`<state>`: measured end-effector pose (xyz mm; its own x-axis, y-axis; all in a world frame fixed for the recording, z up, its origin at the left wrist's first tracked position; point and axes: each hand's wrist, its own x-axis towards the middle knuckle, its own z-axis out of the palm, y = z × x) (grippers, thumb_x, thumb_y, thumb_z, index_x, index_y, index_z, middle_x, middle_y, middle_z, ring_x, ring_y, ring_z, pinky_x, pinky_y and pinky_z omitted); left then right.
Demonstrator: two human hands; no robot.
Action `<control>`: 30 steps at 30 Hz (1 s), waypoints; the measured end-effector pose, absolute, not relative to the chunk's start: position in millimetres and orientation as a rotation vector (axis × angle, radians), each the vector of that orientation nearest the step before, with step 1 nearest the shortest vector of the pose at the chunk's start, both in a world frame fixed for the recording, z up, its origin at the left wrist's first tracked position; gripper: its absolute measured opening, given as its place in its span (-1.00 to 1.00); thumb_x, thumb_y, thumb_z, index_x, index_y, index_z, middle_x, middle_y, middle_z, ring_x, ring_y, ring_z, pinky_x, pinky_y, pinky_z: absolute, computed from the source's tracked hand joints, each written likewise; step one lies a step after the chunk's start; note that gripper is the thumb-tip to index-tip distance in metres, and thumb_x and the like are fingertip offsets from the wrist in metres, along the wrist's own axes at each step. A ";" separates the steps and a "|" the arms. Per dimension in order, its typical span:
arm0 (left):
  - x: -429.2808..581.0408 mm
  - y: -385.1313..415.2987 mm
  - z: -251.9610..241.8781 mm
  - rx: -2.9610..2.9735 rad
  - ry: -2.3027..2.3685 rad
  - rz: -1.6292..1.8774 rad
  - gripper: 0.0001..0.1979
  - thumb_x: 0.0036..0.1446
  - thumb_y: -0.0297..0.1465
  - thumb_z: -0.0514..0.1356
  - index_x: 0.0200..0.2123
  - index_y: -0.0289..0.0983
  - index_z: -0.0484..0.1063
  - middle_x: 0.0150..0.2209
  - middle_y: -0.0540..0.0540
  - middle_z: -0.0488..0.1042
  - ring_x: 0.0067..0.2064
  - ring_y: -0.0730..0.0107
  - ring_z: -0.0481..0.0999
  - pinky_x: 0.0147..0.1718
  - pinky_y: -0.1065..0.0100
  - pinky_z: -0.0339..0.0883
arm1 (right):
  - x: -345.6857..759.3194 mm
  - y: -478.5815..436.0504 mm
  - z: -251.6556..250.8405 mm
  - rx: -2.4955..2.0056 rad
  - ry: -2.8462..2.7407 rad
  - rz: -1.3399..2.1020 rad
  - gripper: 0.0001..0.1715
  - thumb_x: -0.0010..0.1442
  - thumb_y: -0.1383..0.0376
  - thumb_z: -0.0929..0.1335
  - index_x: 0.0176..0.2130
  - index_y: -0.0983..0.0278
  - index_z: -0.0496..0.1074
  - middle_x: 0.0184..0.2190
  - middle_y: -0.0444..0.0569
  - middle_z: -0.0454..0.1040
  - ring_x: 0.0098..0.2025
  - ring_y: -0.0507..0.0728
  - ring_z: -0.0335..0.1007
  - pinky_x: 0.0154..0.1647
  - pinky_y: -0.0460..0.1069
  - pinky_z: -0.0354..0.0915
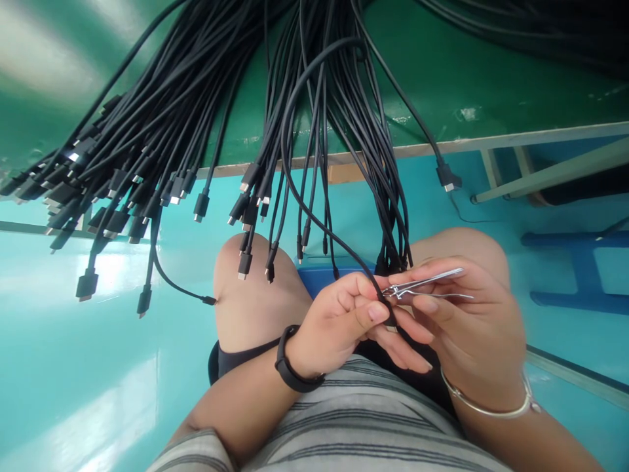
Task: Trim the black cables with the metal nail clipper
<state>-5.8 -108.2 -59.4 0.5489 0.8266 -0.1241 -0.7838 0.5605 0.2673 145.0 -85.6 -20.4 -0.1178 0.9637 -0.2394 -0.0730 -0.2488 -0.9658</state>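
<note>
over knees (pixel 255 295), left hand (pixel 334 328) pinches black cable (pixel 339 246), right hand (pixel 466 328) holds tweezers (pixel 422 285)

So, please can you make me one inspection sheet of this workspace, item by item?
surface: green bench top with pale edge trim.
job's things: black cable pinched near its connector; tweezers-like metal tool.
clutter: tan piece under the bench edge.
grippers: none; bare hands. Left hand pinches the cable; right hand holds the tool beside it.
cables: bundle of black cables hanging over the bench edge, connectors dangling.
surroundings: teal floor; blue frame at right.
</note>
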 end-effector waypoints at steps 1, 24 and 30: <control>-5.9 -108.2 -59.6 0.189 0.249 0.957 -0.85 0.28 -0.37 0.19 -0.26 -0.28 0.25 -0.22 -0.20 0.66 -0.34 0.20 0.68 -0.39 0.35 0.56 | 145.5 -85.7 -21.0 -1.276 -1.100 1.502 -0.85 0.16 0.33 0.47 -0.26 0.04 0.55 -0.29 -0.18 0.65 -0.33 0.06 0.59 -0.38 -0.09 0.51; 2.5 -109.5 -60.5 0.362 0.569 0.995 -0.76 0.17 -0.31 0.29 -0.33 -0.26 0.26 -0.38 -0.03 0.63 -0.49 0.36 0.63 -0.53 0.46 0.45 | 147.6 -80.9 -18.9 -0.979 -0.997 1.746 -0.85 0.11 0.20 0.50 -0.24 0.07 0.55 -0.31 -0.12 0.62 -0.41 0.10 0.53 -0.46 0.00 0.47; -11.6 -106.3 -49.6 1.134 1.442 0.855 -0.77 0.11 -0.17 0.30 -0.39 -0.20 0.44 -0.47 -0.03 0.54 -0.42 0.32 0.52 -0.39 0.37 0.32 | 172.0 -59.0 -7.2 -1.555 -1.413 1.198 -0.93 0.12 0.31 0.47 -0.30 0.14 0.56 -0.26 -0.10 0.60 -0.16 0.14 0.54 -0.10 0.01 0.45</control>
<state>-11.6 -106.3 -49.6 0.0136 0.9539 -0.2998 0.1942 0.2916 0.9366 172.0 -59.0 -7.2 -0.0264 0.9850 -0.1707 0.3292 -0.1527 -0.9318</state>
